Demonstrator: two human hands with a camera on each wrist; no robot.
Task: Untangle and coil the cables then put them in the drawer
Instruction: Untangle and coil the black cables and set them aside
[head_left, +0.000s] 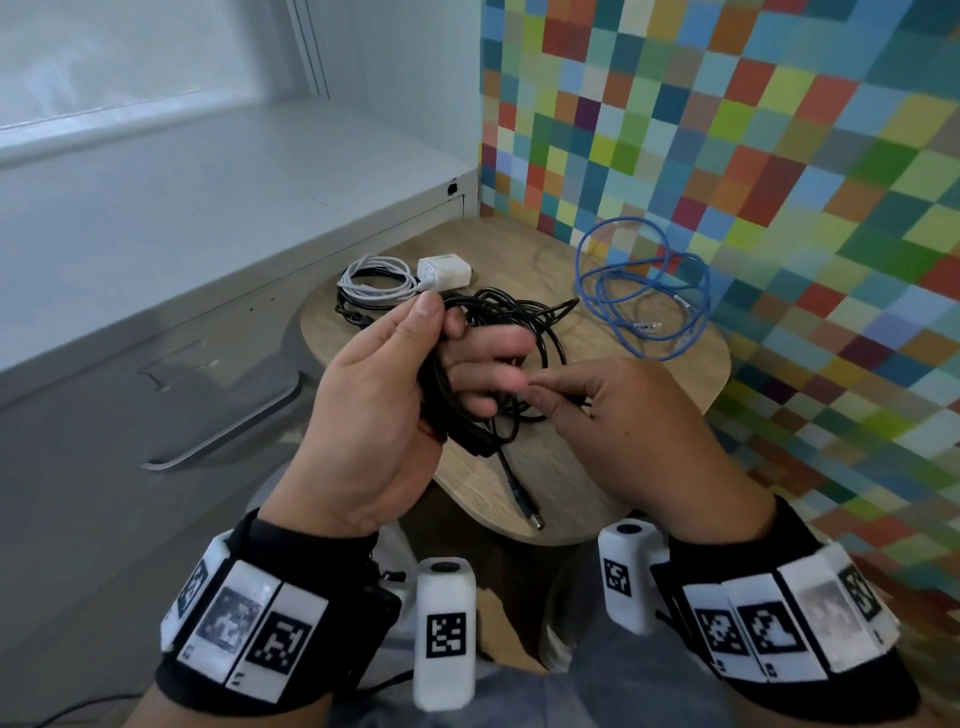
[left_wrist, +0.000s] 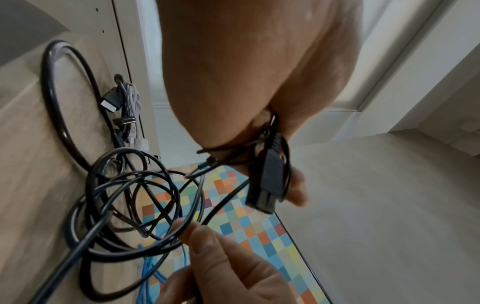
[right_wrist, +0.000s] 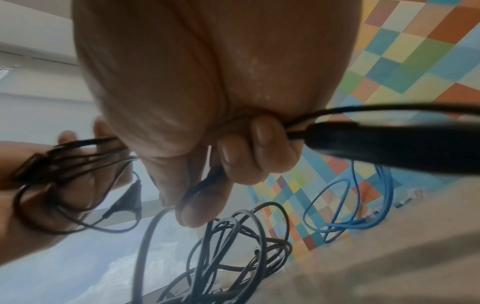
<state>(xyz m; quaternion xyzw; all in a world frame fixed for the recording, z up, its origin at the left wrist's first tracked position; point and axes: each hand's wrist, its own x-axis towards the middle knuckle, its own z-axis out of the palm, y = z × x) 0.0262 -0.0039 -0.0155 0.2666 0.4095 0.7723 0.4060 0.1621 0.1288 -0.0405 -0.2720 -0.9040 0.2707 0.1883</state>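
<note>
One black plug (left_wrist: 267, 181), left-wrist view only

Wooden table (head_left: 597, 483) under black cables (head_left: 540, 332), blue cable (head_left: 644, 291), white charger (head_left: 444, 273)

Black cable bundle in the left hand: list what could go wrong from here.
1. The left hand grips a black cable bundle whose free loops still lie over other black cables on the wooden table; pulling may tighten the tangle.
2. Those loops run beside the white charger and its coiled cable, which could be dragged along.
3. The right hand only pinches one strand, so it may slip.
</note>
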